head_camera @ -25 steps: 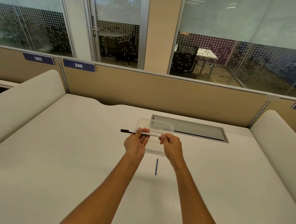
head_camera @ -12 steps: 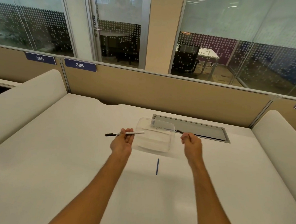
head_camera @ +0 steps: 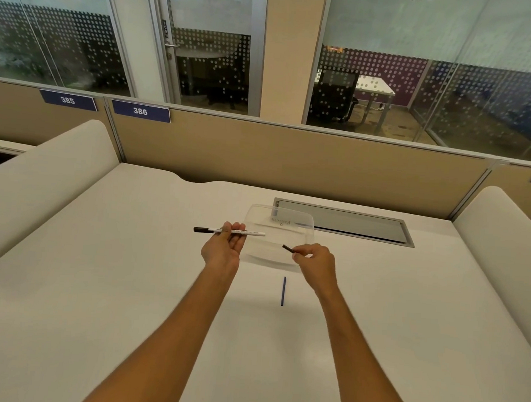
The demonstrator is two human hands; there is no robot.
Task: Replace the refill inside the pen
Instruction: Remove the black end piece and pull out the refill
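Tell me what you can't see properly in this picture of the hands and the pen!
- Head view: the print on the white pen is too small to read.
- The dark stick in the right hand: its far end is hidden inside the fist.
- The writing on the clear tray is blurred.
- Whether the pen is empty inside cannot be told.

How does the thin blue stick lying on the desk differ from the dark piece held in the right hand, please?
The blue stick lies flat on the desk, untouched; the dark piece is pinched in the fingers of the right hand, above the desk. The blue stick points straight away from the person; the dark piece slants up to the left. The stick shows whole; the piece is partly hidden by the hand. Both are thin and straight.
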